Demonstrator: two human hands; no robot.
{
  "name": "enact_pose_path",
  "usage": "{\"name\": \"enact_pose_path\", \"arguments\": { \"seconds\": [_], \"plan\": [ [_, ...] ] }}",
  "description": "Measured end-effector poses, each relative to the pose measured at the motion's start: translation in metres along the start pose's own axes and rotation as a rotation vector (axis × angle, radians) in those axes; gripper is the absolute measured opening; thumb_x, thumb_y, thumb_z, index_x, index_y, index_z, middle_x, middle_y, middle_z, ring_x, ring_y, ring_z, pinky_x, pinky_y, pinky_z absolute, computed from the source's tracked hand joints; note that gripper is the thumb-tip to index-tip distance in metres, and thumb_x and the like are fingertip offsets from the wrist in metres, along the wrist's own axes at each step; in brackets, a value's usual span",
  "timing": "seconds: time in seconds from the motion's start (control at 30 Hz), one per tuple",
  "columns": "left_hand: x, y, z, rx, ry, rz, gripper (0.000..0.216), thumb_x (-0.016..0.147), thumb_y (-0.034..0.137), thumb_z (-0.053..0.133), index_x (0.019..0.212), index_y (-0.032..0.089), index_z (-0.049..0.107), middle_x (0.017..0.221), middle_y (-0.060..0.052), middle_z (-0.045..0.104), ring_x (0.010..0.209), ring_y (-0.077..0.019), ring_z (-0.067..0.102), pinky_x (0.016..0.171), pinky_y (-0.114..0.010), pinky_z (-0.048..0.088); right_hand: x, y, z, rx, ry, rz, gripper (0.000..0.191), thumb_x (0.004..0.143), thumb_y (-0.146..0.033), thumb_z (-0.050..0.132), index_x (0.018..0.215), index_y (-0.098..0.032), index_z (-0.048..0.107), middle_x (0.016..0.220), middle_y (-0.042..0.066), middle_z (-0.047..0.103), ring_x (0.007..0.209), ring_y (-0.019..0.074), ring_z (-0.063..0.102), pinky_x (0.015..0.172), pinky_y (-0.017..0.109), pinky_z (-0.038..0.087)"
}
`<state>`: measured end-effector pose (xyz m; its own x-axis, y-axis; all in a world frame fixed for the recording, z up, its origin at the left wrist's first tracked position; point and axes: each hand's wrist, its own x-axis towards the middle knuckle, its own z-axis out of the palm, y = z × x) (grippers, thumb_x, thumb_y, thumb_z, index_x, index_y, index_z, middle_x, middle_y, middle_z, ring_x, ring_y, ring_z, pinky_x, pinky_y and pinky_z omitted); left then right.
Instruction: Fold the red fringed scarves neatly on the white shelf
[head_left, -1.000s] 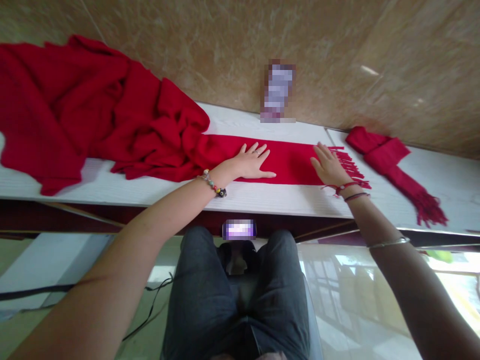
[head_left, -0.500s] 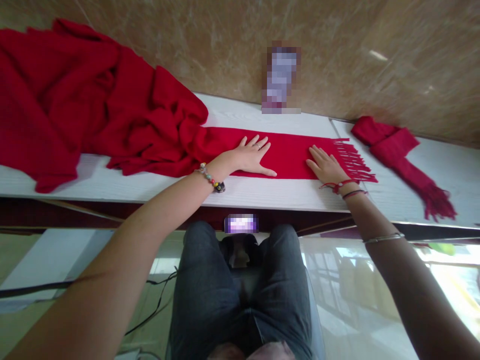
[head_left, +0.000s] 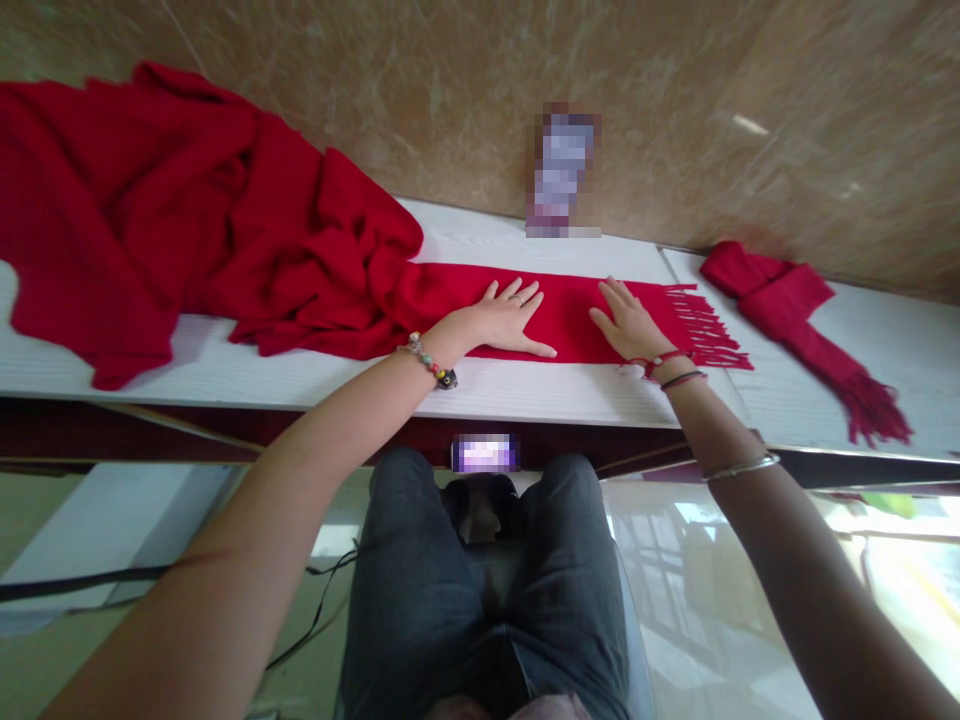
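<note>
A long red scarf [head_left: 570,310] lies stretched flat on the white table [head_left: 525,390], its fringe [head_left: 705,325] pointing right. My left hand [head_left: 506,320] rests flat on the scarf with fingers spread, open. My right hand [head_left: 626,320] lies flat on the scarf just left of the fringe, fingers apart, open. Both wrists wear bead or string bracelets. The scarf's other end runs left into a big heap of red cloth [head_left: 187,210].
A second red scarf [head_left: 795,320], folded, with fringe, lies on the table at the right. A blurred upright object [head_left: 562,170] stands against the brown marble wall behind the scarf. My knees and a cable on the glossy floor show below the table edge.
My right hand has slid left along the scarf, away from the fringe and closer to my left hand. My left hand has stayed in place.
</note>
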<state>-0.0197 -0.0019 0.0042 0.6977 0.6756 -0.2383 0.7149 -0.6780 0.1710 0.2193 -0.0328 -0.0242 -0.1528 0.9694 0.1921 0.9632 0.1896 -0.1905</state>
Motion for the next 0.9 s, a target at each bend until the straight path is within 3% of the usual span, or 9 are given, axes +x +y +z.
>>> {"name": "enact_pose_path", "arguments": {
  "seconds": [0.17,0.43,0.53,0.6,0.7,0.8,0.9],
  "plan": [
    [0.0,0.0,0.001,0.006,-0.002,-0.006,0.112,0.07,0.081,0.037,0.151,0.014,0.0,0.158,-0.008,-0.005,0.144,-0.0304,-0.007,0.116,-0.047,-0.002,-0.002,-0.014,0.009,0.005,-0.085,-0.065,0.058,0.091,-0.047,0.033,0.141,-0.018,0.039,0.15,0.012,0.035,0.139,0.0294,0.029,0.11,0.059,0.024],
    [0.003,-0.004,0.003,-0.009,0.017,0.013,0.114,0.068,0.083,0.038,0.151,0.014,0.001,0.158,-0.008,-0.004,0.144,-0.0322,-0.006,0.116,-0.048,0.0,-0.029,0.06,-0.008,-0.028,0.018,0.126,0.053,0.089,-0.039,0.035,0.136,-0.016,0.047,0.143,0.014,0.044,0.135,0.029,0.037,0.108,0.055,0.032],
    [0.003,-0.004,0.002,-0.011,0.01,0.019,0.115,0.068,0.083,0.038,0.151,0.013,0.001,0.158,-0.008,-0.004,0.144,-0.0323,-0.007,0.116,-0.049,0.0,-0.029,0.069,-0.011,-0.066,0.054,0.188,0.054,0.088,-0.037,0.036,0.132,-0.009,0.05,0.139,0.019,0.047,0.134,0.0307,0.039,0.107,0.053,0.035],
    [0.003,-0.003,0.002,-0.008,0.012,0.018,0.115,0.068,0.082,0.038,0.151,0.012,0.002,0.158,-0.009,-0.003,0.144,-0.0322,-0.007,0.116,-0.049,0.0,-0.026,0.059,-0.011,-0.083,0.069,0.183,0.055,0.089,-0.039,0.037,0.132,-0.007,0.05,0.14,0.02,0.046,0.134,0.0321,0.038,0.107,0.055,0.034],
    [0.003,-0.003,0.002,-0.003,0.018,0.012,0.113,0.069,0.082,0.038,0.151,0.014,0.002,0.158,-0.008,-0.003,0.144,-0.0314,-0.006,0.116,-0.048,-0.001,-0.019,0.027,-0.007,-0.041,0.056,0.046,0.056,0.09,-0.044,0.038,0.136,-0.013,0.047,0.145,0.017,0.041,0.137,0.0311,0.033,0.106,0.055,0.034],
    [0.003,-0.002,0.002,-0.005,0.011,0.006,0.113,0.068,0.082,0.038,0.151,0.015,0.001,0.158,-0.007,-0.003,0.144,-0.0317,-0.007,0.116,-0.048,-0.001,-0.015,-0.007,0.0,-0.013,-0.029,-0.079,0.058,0.091,-0.045,0.037,0.14,-0.013,0.041,0.149,0.016,0.036,0.139,0.029,0.029,0.109,0.054,0.03],
    [0.001,-0.001,0.0,-0.009,-0.002,0.006,0.114,0.068,0.082,0.038,0.151,0.014,0.0,0.158,-0.008,-0.003,0.144,-0.0325,-0.007,0.116,-0.048,-0.001,-0.017,-0.019,0.003,-0.011,-0.096,-0.115,0.056,0.092,-0.043,0.033,0.141,-0.017,0.04,0.149,0.012,0.037,0.139,0.0273,0.029,0.111,0.055,0.025]
  ]
}}
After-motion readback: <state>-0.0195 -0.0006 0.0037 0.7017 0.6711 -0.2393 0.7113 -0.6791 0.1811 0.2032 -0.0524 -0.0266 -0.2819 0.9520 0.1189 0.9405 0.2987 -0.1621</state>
